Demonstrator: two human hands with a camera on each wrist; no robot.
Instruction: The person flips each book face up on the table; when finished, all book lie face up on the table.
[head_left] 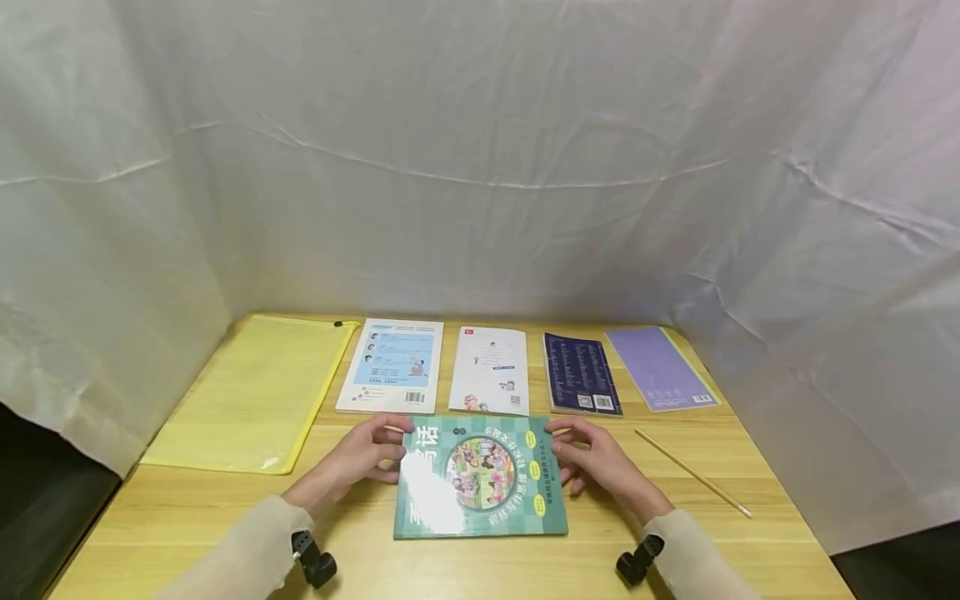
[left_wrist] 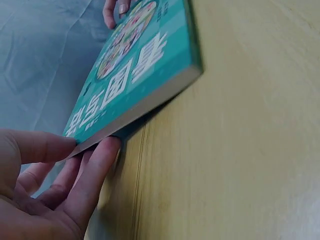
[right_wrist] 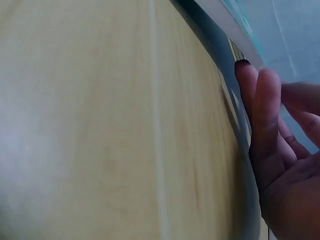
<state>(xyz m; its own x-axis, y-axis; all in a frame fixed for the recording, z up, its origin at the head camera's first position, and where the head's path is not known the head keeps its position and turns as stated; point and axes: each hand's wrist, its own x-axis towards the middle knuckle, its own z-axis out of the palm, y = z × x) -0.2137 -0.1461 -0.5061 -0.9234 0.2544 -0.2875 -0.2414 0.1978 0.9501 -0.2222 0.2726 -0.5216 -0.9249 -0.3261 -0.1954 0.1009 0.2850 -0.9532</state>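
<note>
Pale cloth (head_left: 480, 208) hangs behind the wooden surface (head_left: 450, 568). The green Chinese book (head_left: 480, 479) is in the near middle, just nearer than a white booklet (head_left: 489, 375). The left hand (head_left: 369, 452) pinches its left edge; the right hand (head_left: 596, 457) pinches its right edge. Keeping both sides level should stop it tipping.

Open tabletop (head_left: 450, 575) between two sleeves (head_left: 232, 554), slim lane between right hand (head_left: 600, 458) and thin stick (head_left: 693, 473), green book (head_left: 480, 479) blocking the middle, four booklets (head_left: 489, 375) along the far side, yellow pouch (head_left: 243, 396) at left, curtain (head_left: 450, 208) behind.
</note>
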